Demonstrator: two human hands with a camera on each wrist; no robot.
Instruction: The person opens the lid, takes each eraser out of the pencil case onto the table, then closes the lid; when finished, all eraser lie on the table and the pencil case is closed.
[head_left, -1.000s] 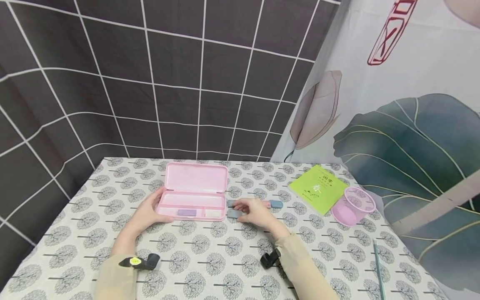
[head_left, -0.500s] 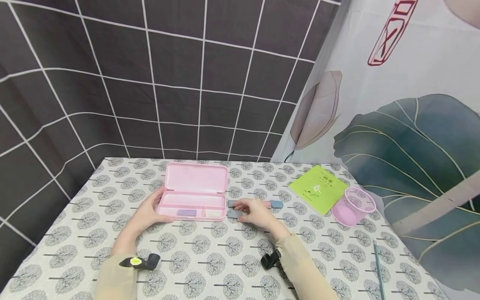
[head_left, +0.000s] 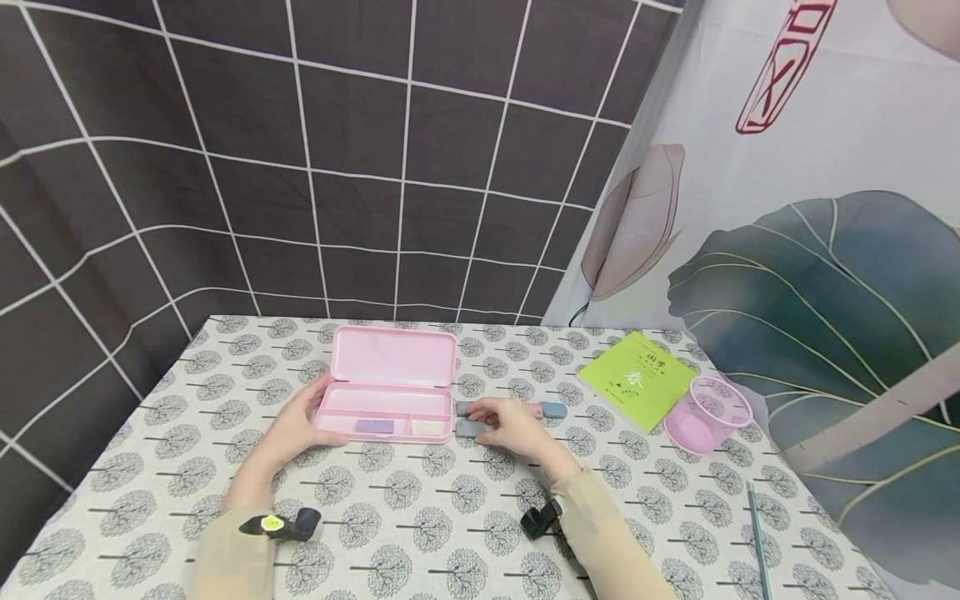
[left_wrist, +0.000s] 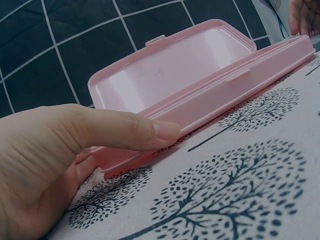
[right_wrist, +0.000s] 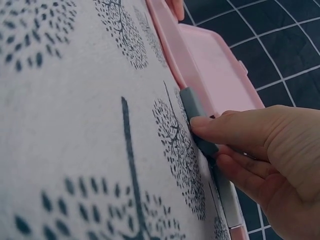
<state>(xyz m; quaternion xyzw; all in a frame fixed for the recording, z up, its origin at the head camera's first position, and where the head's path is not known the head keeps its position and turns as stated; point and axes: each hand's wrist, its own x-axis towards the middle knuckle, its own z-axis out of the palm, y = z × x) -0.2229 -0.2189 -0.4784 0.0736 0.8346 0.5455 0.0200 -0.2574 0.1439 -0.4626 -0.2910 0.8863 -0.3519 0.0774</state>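
An open pink pencil case (head_left: 392, 357) lies on the patterned cloth, its lid tipped back. Inside its front compartments are a purple block (head_left: 374, 426) and a whitish block (head_left: 426, 427). My left hand (head_left: 295, 422) grips the case's left end, thumb along the front wall; most of its fingers are hidden behind. Just right of the case, my right hand (head_left: 512, 425) pinches a small grey block (right_wrist: 196, 112) between thumb and fingers. Behind that hand lies a long slim thing with grey, pink and blue parts (head_left: 553, 410), partly covered by the fingers.
A lime-green booklet (head_left: 637, 379) lies to the right at the back. Beside it is a pink mesh-like cup (head_left: 701, 421), seemingly tilted. A thin teal pencil-like stick (head_left: 757, 542) lies near the right front. Dark gridded cloth (head_left: 337, 167) hangs behind the table.
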